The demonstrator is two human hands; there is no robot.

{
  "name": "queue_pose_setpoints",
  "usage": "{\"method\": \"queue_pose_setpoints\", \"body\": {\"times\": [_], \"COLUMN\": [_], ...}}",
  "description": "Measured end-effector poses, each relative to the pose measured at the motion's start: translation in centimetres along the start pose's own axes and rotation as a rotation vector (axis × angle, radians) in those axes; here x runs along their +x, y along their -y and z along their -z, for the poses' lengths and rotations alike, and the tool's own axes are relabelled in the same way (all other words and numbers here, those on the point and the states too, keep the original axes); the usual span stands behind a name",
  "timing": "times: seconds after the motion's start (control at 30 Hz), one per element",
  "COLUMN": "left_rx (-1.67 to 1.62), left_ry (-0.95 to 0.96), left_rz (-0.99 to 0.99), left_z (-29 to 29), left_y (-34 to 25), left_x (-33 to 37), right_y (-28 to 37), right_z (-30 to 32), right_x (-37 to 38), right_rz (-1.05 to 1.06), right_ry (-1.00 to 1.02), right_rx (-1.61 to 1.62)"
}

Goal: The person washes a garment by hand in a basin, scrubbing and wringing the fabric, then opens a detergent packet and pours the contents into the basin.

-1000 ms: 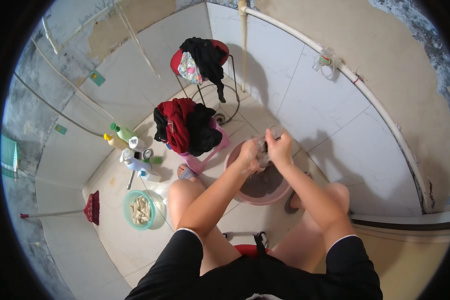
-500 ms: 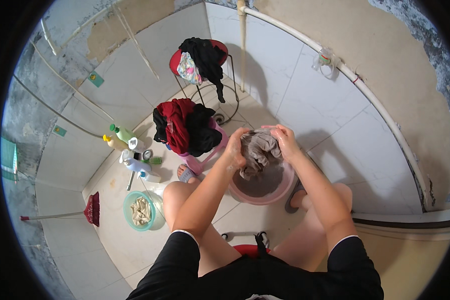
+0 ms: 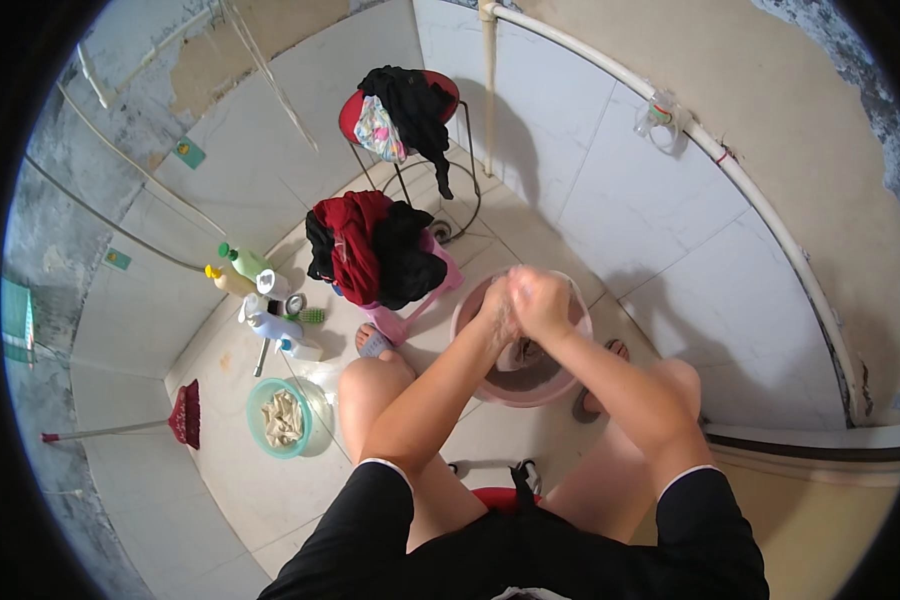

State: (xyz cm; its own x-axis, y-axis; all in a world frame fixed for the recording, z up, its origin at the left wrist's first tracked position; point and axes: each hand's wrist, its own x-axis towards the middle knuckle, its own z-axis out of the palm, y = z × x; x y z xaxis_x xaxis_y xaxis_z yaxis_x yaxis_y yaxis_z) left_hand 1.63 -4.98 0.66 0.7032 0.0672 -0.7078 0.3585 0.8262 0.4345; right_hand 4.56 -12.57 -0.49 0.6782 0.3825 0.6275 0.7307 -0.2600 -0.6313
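Observation:
Over a pink basin (image 3: pixel 457 325) of murky grey water, my two hands are pressed together. My left hand (image 3: pixel 499 308) is closed around a wet grey-brown garment (image 3: pixel 518 356), mostly hidden under the hands. Against it lies my right hand (image 3: pixel 542 305), slightly blurred, its fingers closed on the same garment. Part of the cloth hangs below the hands into the basin, by the water.
A pink stool (image 3: pixel 440 290) heaped with red and black clothes (image 3: pixel 355 245) stands just left. Behind is a red-topped stool (image 3: pixel 350 115) with more clothes. Bottles (image 3: pixel 248 262), a green brush (image 3: pixel 313 315), a teal basin (image 3: pixel 253 425) and a red broom (image 3: pixel 184 415) are leftward.
My hands have come together from either side of the garment, bunching it between them. Its spread-out folds are now mostly covered, and the basin has shifted slightly.

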Motion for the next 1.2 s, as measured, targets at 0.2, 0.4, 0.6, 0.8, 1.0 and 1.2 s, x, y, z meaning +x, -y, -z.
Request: {"method": "queue_pose_setpoints", "body": {"times": [0.2,0.4,0.6,0.8,1.0,1.2], "left_rx": [-0.007,0.077,0.112,-0.235,-0.258,-0.110], "left_ry": [0.150,-0.069,-0.047,0.217,0.779,-0.079], "left_rz": [0.024,0.101,-0.066,0.213,0.142,0.094], "left_z": [2.7,2.0,3.7,3.9,9.9,0.2], "left_y": [0.4,-2.6,-1.3,-0.6,1.6,2.6], "left_x": [3.3,-0.3,0.3,-0.7,7.2,4.0], "right_y": [-1.9,-3.2,-5.3,-7.7,6.6,-2.9], "right_z": [-0.7,2.0,3.1,3.4,1.3,1.0], "right_x": [-1.2,0.8,0.9,1.9,-1.8,-0.9], "right_rz": [-0.302,-1.022,-1.174,-1.118,-0.078,-0.220], "right_ry": [0.028,0.616,0.469,-0.135,0.360,0.097], "right_rx": [0.050,0.620,0.524,0.490,0.055,-0.057]}}
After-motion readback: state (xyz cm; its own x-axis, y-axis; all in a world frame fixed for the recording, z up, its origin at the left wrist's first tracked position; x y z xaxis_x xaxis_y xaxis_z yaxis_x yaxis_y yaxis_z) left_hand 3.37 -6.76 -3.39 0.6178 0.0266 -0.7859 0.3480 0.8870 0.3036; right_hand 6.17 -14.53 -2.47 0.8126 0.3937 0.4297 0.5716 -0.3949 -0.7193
